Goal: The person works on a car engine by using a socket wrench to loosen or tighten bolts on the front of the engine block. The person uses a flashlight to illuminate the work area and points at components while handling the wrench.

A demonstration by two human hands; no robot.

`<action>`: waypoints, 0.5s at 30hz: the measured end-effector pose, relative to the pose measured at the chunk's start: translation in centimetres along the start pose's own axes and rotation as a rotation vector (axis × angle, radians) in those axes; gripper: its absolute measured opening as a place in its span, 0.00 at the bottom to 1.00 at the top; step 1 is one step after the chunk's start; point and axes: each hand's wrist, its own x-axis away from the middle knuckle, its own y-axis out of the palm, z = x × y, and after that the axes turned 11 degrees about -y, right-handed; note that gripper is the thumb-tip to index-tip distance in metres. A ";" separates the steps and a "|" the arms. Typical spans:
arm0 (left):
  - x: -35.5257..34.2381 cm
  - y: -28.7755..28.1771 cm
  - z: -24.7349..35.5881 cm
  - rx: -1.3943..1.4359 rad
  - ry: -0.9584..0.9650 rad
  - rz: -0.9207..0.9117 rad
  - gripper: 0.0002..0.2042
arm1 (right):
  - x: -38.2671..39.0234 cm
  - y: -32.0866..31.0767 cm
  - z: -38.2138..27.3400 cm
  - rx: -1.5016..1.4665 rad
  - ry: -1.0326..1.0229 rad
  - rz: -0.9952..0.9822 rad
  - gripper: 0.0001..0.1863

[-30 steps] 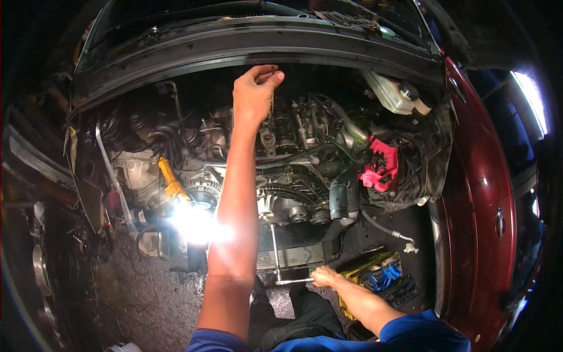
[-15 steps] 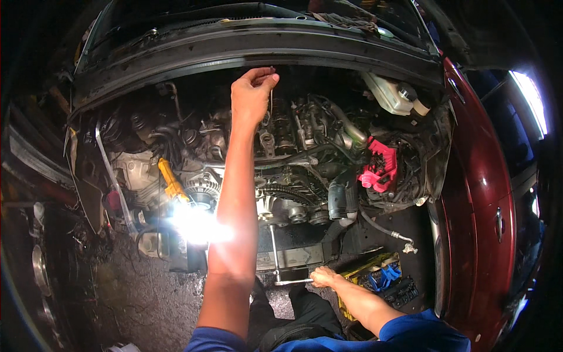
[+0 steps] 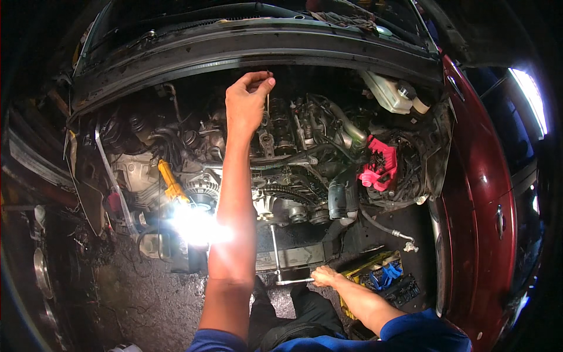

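Note:
My left hand point(image 3: 246, 97) is stretched over the far side of the opened engine point(image 3: 281, 141), its thumb and fingertips pinched together. They hold the top of a thin, pale rod point(image 3: 268, 104) that runs down into the engine; its lower end and exact kind cannot be made out. Low in front, my right hand point(image 3: 324, 276) grips the handle of a ratchet wrench point(image 3: 296, 281). A long extension bar point(image 3: 275, 249) joins the ratchet's head to the lower front of the engine, where its far end is hard to see.
Glare spreads from a yellow work lamp point(image 3: 170, 179) left of my forearm. A pink tray point(image 3: 379, 167) of small parts sits right of the engine, below a white reservoir point(image 3: 387, 94). Near my right arm lies a yellow toolbox point(image 3: 369, 264). A red car point(image 3: 478, 193) stands close at right.
My left hand has shifted slightly left and a little down, still pinching the rod. My right hand and the ratchet have barely moved.

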 end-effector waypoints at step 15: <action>-0.2 0.0 -0.9 0.004 -0.025 -0.041 0.21 | 0.2 -1.1 -0.7 0.035 -0.007 -0.018 0.10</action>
